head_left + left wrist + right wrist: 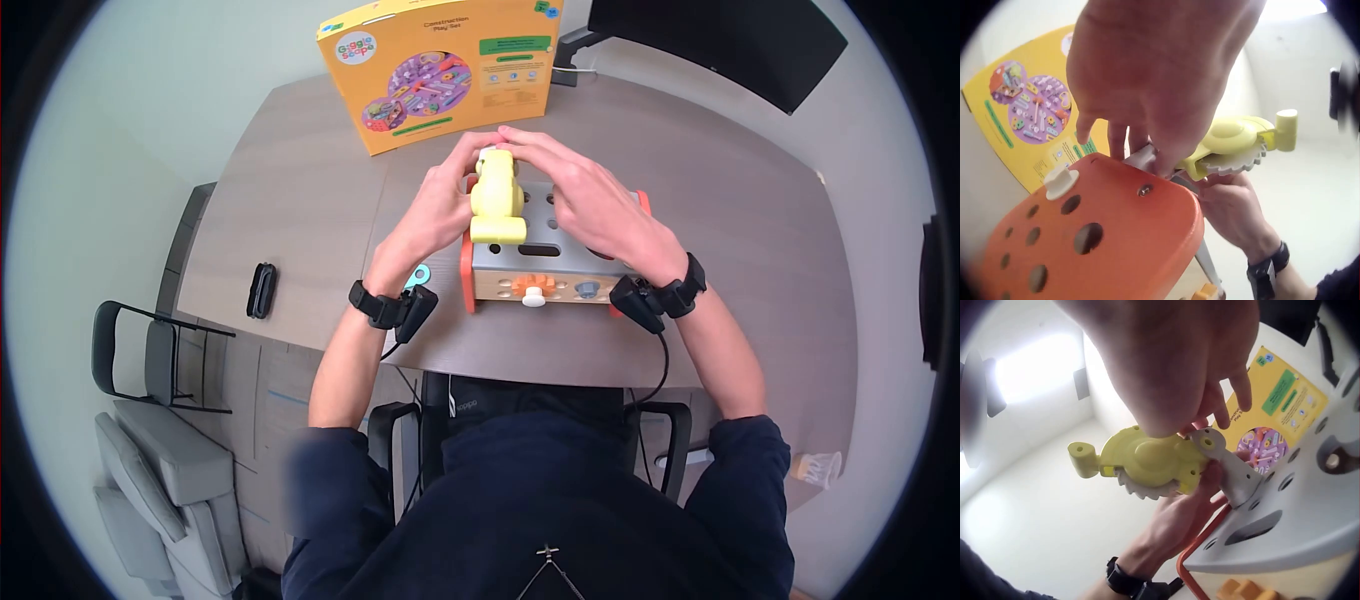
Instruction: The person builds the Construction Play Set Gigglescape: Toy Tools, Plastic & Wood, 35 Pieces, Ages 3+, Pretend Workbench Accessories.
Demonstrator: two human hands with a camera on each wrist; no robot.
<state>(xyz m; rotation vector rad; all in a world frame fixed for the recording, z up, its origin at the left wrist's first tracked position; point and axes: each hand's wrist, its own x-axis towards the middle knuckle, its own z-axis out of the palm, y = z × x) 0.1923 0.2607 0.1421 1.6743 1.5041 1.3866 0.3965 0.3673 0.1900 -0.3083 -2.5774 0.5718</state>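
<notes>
A yellow toy saw [497, 195] with a grey toothed blade [1141, 487] joins a grey bracket [1239, 481] that stands on the grey top of a toy workbench [560, 256]. My left hand [438, 208] holds the saw's bracket end from the left, thumb and fingers around the joint. From the other side, my right hand [605, 212] grips the same end, its fingertips meeting the left ones at the far side. The saw's yellow cylindrical end [1286, 130] points toward my body, clear of the benchtop. Parts of the joint are hidden behind the fingers.
The bench has orange side panels [1110, 231], and an orange gear [533, 284] with a white knob on its front. A teal piece [418, 277] lies by my left wrist. Behind stands a yellow box [440, 75]; a black case [261, 291] lies left, a monitor [720, 45] stands back right.
</notes>
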